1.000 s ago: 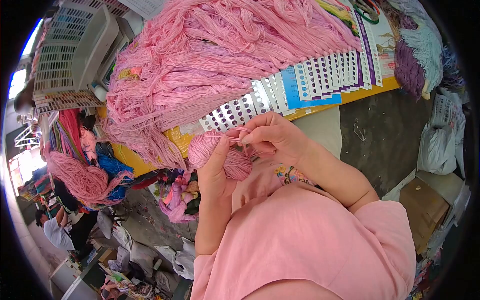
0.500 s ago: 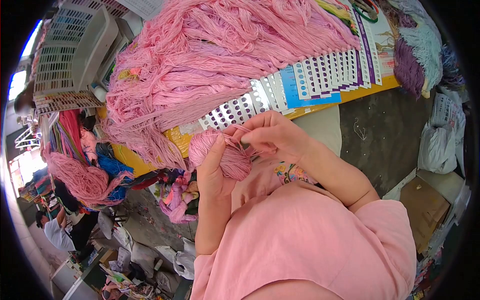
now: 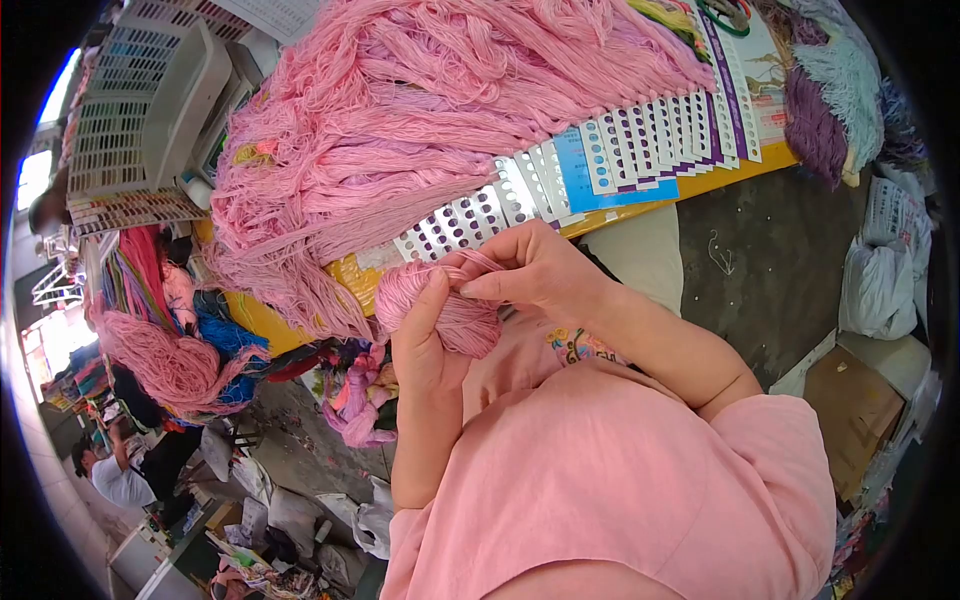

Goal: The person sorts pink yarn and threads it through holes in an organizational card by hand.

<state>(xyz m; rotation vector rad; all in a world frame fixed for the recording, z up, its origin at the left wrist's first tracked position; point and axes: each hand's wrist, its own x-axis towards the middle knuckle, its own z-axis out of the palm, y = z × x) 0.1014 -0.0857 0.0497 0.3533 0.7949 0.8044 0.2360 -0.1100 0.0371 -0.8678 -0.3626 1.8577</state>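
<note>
A bundle of pink yarn (image 3: pixel 465 325) is held in front of my body, just off the table's near edge. My left hand (image 3: pixel 425 340) grips it from the left, the thumb pressed on top. Bent over its upper right side, my right hand (image 3: pixel 525 265) pinches strands of the same yarn close to my left thumb. Beyond my hands lie white cards with rows of holes (image 3: pixel 455 222), and pink threads (image 3: pixel 400 130) are tied along many of them.
The yellow table edge (image 3: pixel 740 178) runs behind my hands. A blue card (image 3: pixel 610 200) lies among the white ones. Pink skeins (image 3: pixel 170 360) hang at the left. White bags (image 3: pixel 875 290) and cardboard (image 3: pixel 850 410) stand at the right. Another person (image 3: pixel 120 475) is far left.
My right hand has moved left and down onto the bundle, its fingers now closing near my left thumb. The left hand keeps its grip.
</note>
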